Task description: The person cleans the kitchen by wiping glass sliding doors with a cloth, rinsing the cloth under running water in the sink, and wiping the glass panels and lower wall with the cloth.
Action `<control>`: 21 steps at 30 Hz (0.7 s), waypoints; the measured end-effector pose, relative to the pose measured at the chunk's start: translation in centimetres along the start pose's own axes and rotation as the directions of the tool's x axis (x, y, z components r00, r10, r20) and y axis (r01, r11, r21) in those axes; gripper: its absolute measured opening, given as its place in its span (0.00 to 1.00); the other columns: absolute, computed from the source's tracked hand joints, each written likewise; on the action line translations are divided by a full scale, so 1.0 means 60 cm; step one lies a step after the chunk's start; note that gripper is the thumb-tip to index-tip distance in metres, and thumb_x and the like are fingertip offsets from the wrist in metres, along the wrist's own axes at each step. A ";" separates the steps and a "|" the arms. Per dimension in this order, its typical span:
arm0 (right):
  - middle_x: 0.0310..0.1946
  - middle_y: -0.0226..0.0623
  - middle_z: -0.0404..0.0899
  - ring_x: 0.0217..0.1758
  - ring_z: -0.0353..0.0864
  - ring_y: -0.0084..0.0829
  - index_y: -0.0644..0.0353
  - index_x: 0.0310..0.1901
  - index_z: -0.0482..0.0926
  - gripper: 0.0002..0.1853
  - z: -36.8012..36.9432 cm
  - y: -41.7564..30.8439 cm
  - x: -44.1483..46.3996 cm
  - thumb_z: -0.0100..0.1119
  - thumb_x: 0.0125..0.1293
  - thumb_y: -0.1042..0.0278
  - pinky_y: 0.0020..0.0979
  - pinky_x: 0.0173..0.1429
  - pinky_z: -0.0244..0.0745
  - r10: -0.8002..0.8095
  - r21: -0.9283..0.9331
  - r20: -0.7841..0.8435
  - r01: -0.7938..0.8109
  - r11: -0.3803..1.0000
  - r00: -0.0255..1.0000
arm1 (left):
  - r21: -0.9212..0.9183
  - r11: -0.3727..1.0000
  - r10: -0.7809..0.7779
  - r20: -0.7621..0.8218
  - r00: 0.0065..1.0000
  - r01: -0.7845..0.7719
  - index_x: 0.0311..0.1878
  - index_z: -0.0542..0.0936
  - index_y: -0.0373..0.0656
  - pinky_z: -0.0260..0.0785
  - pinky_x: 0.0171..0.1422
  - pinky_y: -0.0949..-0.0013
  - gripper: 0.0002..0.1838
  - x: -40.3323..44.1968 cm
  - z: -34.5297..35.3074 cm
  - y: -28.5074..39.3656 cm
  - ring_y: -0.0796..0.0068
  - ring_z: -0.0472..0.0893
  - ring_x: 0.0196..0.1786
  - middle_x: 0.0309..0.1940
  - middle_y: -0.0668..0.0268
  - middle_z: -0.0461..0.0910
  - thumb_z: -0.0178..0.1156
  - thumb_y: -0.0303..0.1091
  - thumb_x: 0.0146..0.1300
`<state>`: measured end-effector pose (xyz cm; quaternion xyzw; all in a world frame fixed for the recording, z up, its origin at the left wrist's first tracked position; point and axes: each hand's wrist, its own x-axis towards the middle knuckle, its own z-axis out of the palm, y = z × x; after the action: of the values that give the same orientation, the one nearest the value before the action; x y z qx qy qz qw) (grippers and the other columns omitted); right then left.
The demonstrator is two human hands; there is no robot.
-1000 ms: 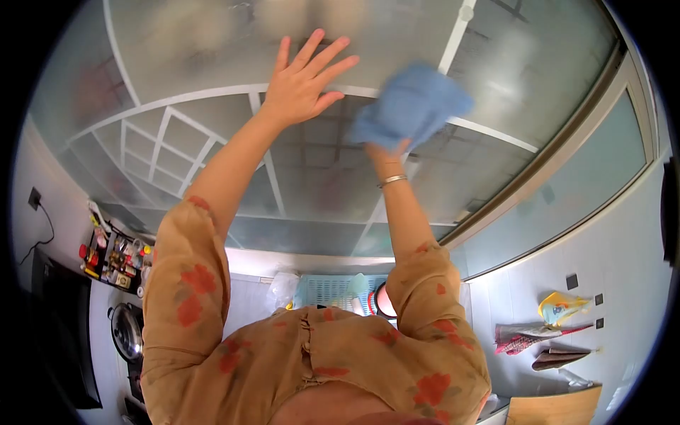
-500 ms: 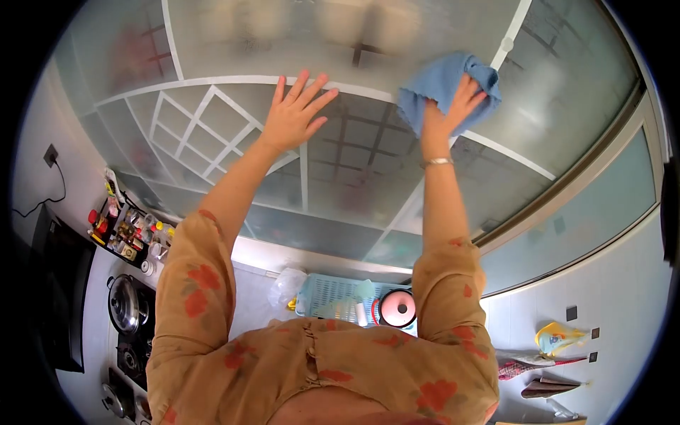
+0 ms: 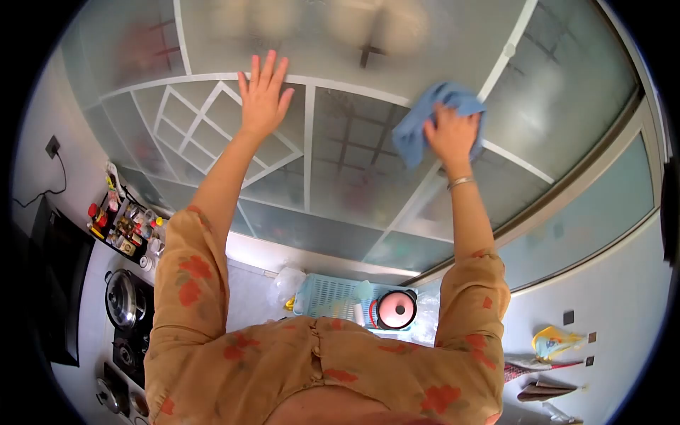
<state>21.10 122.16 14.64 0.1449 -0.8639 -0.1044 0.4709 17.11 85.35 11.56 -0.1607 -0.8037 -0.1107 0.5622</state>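
Head view: left hand (image 3: 262,105) splayed, flatten the crumpled blue fabric cloth (image 3: 414,132) under your right hand (image 3: 453,134), its grip unclear, nearer the right edge of the white-barred frosted-glass panel (image 3: 361,152).

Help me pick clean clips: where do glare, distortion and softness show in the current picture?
Head view: pale glare on the frosted glass, right of the blue cloth; head view: fisheye-like bowing along the long white bar, with black corners; head view: hazy shapes behind the glass, while the left hand looks fairly crisp.

Free glass (image 3: 361,152) between left fingers (image 3: 268,67) and blue cloth (image 3: 415,129), frame (image 3: 627,134) bounding the right
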 end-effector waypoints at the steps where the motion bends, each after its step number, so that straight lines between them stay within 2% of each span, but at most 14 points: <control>1: 0.46 0.40 0.77 0.50 0.73 0.43 0.52 0.49 0.77 0.23 -0.002 0.006 0.034 0.57 0.54 0.50 0.54 0.63 0.53 0.060 -0.067 -0.254 -0.079 0.995 0.965 | 0.017 1.000 0.018 0.032 0.999 -0.019 0.70 0.58 0.54 0.35 0.70 0.35 0.35 -0.004 -0.002 -0.008 0.52 0.46 0.74 0.73 0.65 0.47 0.57 0.44 0.60; 2: 0.46 0.40 0.77 0.50 0.73 0.43 0.52 0.49 0.77 0.23 -0.022 -0.006 0.077 0.57 0.54 0.50 0.54 0.63 0.53 0.049 -0.058 -0.260 -0.066 0.996 0.964 | 0.006 1.000 0.018 0.021 1.000 -0.018 0.71 0.57 0.54 0.35 0.70 0.35 0.34 -0.004 -0.001 -0.004 0.52 0.45 0.75 0.73 0.65 0.47 0.54 0.44 0.62; 4: 0.49 0.41 0.77 0.53 0.71 0.45 0.55 0.48 0.77 0.22 -0.058 -0.072 0.156 0.56 0.53 0.54 0.52 0.64 0.52 0.199 0.130 -0.587 -0.151 0.980 0.785 | -0.009 1.000 0.009 0.056 0.998 -0.008 0.71 0.57 0.54 0.36 0.70 0.35 0.33 -0.002 -0.012 -0.007 0.52 0.44 0.75 0.74 0.65 0.47 0.54 0.43 0.63; 7: 0.49 0.40 0.77 0.55 0.70 0.43 0.55 0.47 0.77 0.22 -0.040 -0.167 0.190 0.55 0.53 0.53 0.51 0.64 0.51 -0.036 0.085 -0.338 0.068 0.994 0.940 | -0.038 0.999 -0.004 0.120 0.993 0.008 0.71 0.56 0.53 0.37 0.71 0.38 0.32 0.002 -0.042 -0.009 0.53 0.45 0.75 0.73 0.66 0.48 0.52 0.41 0.64; 9: 0.50 0.36 0.77 0.55 0.72 0.40 0.53 0.48 0.77 0.18 0.003 -0.242 0.180 0.52 0.56 0.59 0.45 0.61 0.57 -0.160 0.191 -0.217 0.203 0.960 0.963 | -0.216 0.976 0.006 0.170 0.985 0.032 0.70 0.57 0.52 0.40 0.72 0.43 0.31 0.003 -0.063 -0.015 0.54 0.47 0.74 0.72 0.66 0.51 0.51 0.39 0.64; 11: 0.52 0.35 0.76 0.57 0.71 0.37 0.53 0.47 0.78 0.16 0.075 -0.303 0.135 0.50 0.61 0.57 0.38 0.60 0.60 -0.327 0.250 -0.331 0.417 0.874 0.885 | -0.310 0.950 -0.007 0.116 0.993 0.043 0.69 0.59 0.48 0.44 0.73 0.49 0.30 -0.011 -0.074 -0.014 0.53 0.52 0.73 0.70 0.62 0.56 0.51 0.36 0.63; 12: 0.50 0.36 0.77 0.54 0.72 0.37 0.54 0.50 0.77 0.19 0.082 -0.329 0.113 0.51 0.61 0.55 0.38 0.58 0.63 -0.497 0.259 -0.006 0.481 0.837 0.868 | -0.356 0.932 -0.039 0.104 0.994 0.073 0.68 0.60 0.47 0.46 0.73 0.51 0.29 -0.028 -0.076 -0.015 0.52 0.53 0.72 0.70 0.59 0.57 0.52 0.35 0.63; 13: 0.47 0.38 0.78 0.51 0.74 0.37 0.55 0.53 0.75 0.22 0.088 -0.349 0.082 0.51 0.62 0.52 0.38 0.55 0.67 -0.609 0.290 0.317 0.537 0.792 0.727 | -0.400 0.910 -0.074 0.096 0.993 0.107 0.67 0.61 0.45 0.48 0.72 0.53 0.29 -0.052 -0.080 -0.016 0.50 0.55 0.71 0.69 0.57 0.58 0.53 0.33 0.62; 14: 0.45 0.39 0.78 0.50 0.75 0.37 0.55 0.56 0.73 0.22 0.161 -0.358 0.031 0.51 0.63 0.53 0.38 0.55 0.68 -0.748 0.144 -0.007 0.741 0.656 0.664 | -0.382 0.915 -0.095 0.116 0.989 0.133 0.66 0.62 0.43 0.49 0.71 0.54 0.29 -0.077 -0.087 -0.020 0.49 0.56 0.71 0.68 0.54 0.59 0.54 0.32 0.61; 15: 0.43 0.40 0.78 0.48 0.76 0.38 0.55 0.59 0.71 0.24 0.223 -0.354 -0.008 0.51 0.64 0.53 0.38 0.55 0.69 -0.828 -0.070 -0.301 0.855 0.515 0.474 | -0.368 0.919 -0.108 0.108 0.988 0.141 0.66 0.62 0.43 0.49 0.71 0.54 0.29 -0.103 -0.099 -0.025 0.49 0.56 0.71 0.68 0.54 0.59 0.54 0.32 0.61; 16: 0.43 0.40 0.78 0.48 0.76 0.38 0.55 0.59 0.71 0.24 0.221 -0.348 -0.003 0.51 0.64 0.53 0.38 0.55 0.69 -0.832 -0.077 -0.316 0.862 0.501 0.455 | -0.335 0.928 -0.124 0.135 0.983 0.163 0.66 0.62 0.44 0.49 0.71 0.53 0.29 -0.127 -0.112 -0.032 0.49 0.55 0.71 0.68 0.55 0.59 0.54 0.32 0.61; 17: 0.43 0.41 0.77 0.48 0.76 0.39 0.54 0.60 0.69 0.24 0.215 -0.344 0.007 0.52 0.64 0.54 0.37 0.54 0.69 -0.740 0.426 -0.244 0.755 0.499 0.627 | -0.299 0.936 -0.143 0.161 0.977 0.187 0.67 0.62 0.44 0.49 0.71 0.53 0.29 -0.148 -0.123 -0.037 0.48 0.55 0.71 0.68 0.55 0.59 0.54 0.32 0.61; 18: 0.42 0.43 0.77 0.47 0.76 0.40 0.54 0.62 0.67 0.25 0.197 -0.344 0.026 0.53 0.64 0.55 0.36 0.53 0.70 -0.676 0.813 -0.078 0.439 0.382 0.732 | -0.281 0.940 -0.159 0.148 0.976 0.196 0.67 0.62 0.44 0.49 0.71 0.53 0.29 -0.163 -0.130 -0.039 0.48 0.55 0.71 0.68 0.55 0.59 0.54 0.32 0.61; 21: 0.44 0.45 0.76 0.46 0.76 0.44 0.51 0.62 0.66 0.26 0.109 -0.359 0.187 0.54 0.63 0.55 0.41 0.49 0.73 -0.535 0.611 -0.116 0.485 0.626 0.837 | -0.263 0.917 -0.262 0.173 0.949 0.301 0.66 0.62 0.44 0.49 0.72 0.53 0.29 -0.188 -0.139 -0.036 0.48 0.54 0.71 0.69 0.55 0.58 0.54 0.31 0.61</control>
<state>13.08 98.35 13.09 0.5251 -0.7894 0.0495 0.3141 27.10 78.85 3.84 -0.1301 -0.8299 -0.2944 0.4557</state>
